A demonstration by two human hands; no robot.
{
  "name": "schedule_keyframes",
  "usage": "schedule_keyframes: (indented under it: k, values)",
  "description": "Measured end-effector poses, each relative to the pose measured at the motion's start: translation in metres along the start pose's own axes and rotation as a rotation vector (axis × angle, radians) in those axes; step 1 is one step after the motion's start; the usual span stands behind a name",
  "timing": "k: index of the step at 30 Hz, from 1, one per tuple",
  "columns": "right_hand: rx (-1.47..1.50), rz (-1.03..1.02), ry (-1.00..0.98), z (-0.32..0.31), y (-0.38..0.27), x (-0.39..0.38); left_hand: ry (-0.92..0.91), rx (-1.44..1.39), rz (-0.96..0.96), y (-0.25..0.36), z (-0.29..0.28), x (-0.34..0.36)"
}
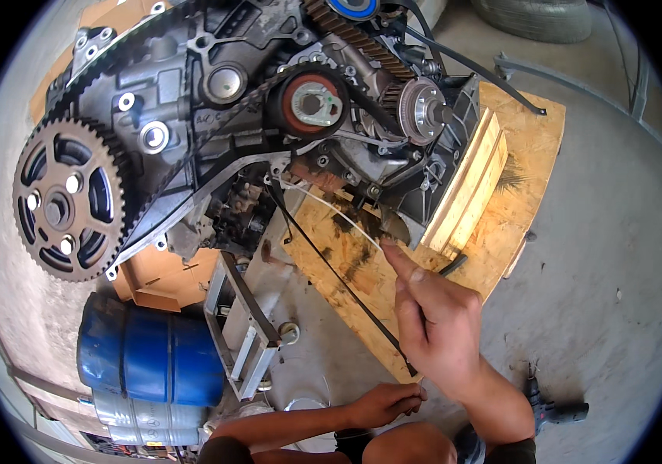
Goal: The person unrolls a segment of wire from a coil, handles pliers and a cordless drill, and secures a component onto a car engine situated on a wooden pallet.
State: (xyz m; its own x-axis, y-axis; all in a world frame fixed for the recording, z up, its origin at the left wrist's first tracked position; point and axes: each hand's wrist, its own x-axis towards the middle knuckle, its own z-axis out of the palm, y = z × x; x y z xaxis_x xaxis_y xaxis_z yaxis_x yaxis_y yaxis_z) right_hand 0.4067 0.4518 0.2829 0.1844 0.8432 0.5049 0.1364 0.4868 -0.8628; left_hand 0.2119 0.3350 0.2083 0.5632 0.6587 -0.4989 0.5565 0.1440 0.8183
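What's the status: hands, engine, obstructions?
Right hand: index fingertip at thin white strip, contact unclear. Left hand: loosely curled, low, apart from engine. Possible snag: dark strip slanting across wooden board.

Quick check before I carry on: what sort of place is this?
Probably a vehicle repair garage or workshop: a bared engine with toothed pulleys and belts exposed, a tire on the concrete floor, and a blue drum to the left.
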Motion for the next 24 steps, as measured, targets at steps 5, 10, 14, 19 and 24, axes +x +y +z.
schedule_keyframes:
  k: [5,10,14,19,24]
  values:
    - [-0.069,-0.010,0.023,0.005,-0.007,0.007,-0.045,0.002,0.038,-0.001,0.002,0.002]
    - [-0.152,0.016,0.013,0.006,-0.013,0.005,-0.080,0.068,0.104,0.000,0.000,-0.005]
    - [-0.186,0.022,0.026,0.003,-0.022,0.001,-0.106,0.128,0.151,-0.003,-0.002,-0.006]
    - [-0.237,0.007,0.054,0.003,-0.029,-0.002,-0.152,0.105,0.186,-0.004,-0.004,-0.009]
    - [-0.249,-0.011,0.086,0.004,-0.038,-0.004,-0.176,0.098,0.210,-0.002,-0.005,-0.014]
